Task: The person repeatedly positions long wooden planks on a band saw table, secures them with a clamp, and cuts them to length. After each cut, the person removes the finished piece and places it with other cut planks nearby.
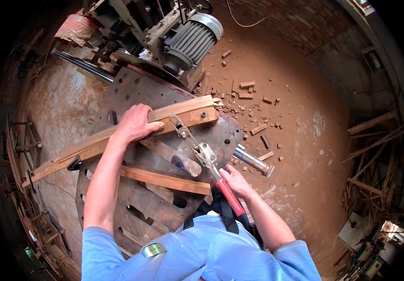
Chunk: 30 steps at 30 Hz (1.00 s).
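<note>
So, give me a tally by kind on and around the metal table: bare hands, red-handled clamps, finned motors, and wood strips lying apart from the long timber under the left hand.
Bare hands: 2, left hand and right hand
Red-handled clamp: 1
Finned motor: 1
Separate wood strip: 1
Total: 5

No lettering, number or sign can be read. A shiny, greenish badge-like patch (154,249) on the blue shirt (206,255) may bear print, though it is too small and glary to make out. Pale specks along the red handle (230,197) form no legible characters.
</note>
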Motion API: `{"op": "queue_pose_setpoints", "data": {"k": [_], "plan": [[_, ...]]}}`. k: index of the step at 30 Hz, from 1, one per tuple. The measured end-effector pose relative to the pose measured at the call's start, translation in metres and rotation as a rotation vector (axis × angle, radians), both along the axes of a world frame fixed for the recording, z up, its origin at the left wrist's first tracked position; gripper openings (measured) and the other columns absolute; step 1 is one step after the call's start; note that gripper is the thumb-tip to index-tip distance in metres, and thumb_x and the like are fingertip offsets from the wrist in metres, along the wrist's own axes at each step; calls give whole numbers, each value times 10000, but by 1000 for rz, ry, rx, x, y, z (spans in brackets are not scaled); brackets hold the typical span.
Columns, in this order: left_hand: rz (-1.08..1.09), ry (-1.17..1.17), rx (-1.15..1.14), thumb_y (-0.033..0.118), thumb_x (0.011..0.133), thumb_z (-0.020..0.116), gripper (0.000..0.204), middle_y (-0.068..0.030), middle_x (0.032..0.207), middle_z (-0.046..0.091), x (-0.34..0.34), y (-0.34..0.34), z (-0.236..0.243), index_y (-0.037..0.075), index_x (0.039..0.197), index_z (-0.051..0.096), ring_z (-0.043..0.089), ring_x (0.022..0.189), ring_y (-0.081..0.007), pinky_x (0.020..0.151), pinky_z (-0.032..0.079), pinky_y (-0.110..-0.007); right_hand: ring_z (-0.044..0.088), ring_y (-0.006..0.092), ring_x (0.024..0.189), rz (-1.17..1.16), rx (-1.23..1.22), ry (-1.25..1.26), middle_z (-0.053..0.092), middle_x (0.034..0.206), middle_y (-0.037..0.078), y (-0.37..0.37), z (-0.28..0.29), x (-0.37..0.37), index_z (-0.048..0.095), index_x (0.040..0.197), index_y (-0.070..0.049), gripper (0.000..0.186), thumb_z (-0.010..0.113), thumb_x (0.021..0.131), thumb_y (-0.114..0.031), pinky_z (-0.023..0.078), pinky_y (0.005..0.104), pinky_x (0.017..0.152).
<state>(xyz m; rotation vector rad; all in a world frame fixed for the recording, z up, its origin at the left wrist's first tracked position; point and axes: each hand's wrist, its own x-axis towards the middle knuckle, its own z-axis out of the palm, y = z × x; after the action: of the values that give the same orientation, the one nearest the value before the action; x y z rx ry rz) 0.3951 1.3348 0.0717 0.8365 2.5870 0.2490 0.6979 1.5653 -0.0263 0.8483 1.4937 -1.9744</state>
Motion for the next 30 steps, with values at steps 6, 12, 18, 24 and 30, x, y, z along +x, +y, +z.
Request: {"op": "queue_pose_setpoints", "data": {"k": [6, 12, 18, 24, 30], "plan": [[-15, -138, 8, 397, 672, 781, 466, -128, 1016, 641, -18, 4, 44, 51, 962, 667, 599, 988, -286, 855, 475, -380, 642, 180, 829, -258, 148, -10, 642, 984, 141, 53, 41, 6, 478, 1222, 22, 363, 528, 975, -240, 541, 294, 737], [45, 72, 323, 281, 675, 788, 371, -116, 878, 636, 0, -36, 100, 61, 918, 616, 628, 822, -302, 710, 497, -365, 628, 156, 816, -436, 304, 463, 649, 944, 90, 93, 154, -62, 553, 1124, -28, 192, 508, 975, -141, 535, 313, 743], [-101, 373, 509, 129, 622, 787, 380, -123, 839, 601, 44, -66, 130, 53, 925, 572, 602, 799, -312, 700, 501, -373, 589, 149, 999, -156, 129, 1059, 626, 1095, 105, 54, 291, -111, 531, 1221, -7, 305, 567, 918, -17, 477, 290, 890], [-269, 373, 567, 64, 556, 758, 424, -96, 799, 566, 92, -73, 114, 76, 932, 563, 578, 800, -296, 705, 496, -388, 614, 338, 1021, 653, 697, 1003, 609, 1104, 221, -3, 330, -91, 469, 1263, 44, 599, 725, 826, -276, 495, 399, 873], [-404, 576, 633, 171, 649, 686, 161, -34, 680, 547, 155, -66, 59, 128, 709, 543, 601, 718, -220, 639, 514, -359, 662, 214, 803, 758, 666, 141, 656, 870, 196, -75, 266, -9, 552, 1124, -4, 412, 731, 780, -141, 518, 340, 710]]}}
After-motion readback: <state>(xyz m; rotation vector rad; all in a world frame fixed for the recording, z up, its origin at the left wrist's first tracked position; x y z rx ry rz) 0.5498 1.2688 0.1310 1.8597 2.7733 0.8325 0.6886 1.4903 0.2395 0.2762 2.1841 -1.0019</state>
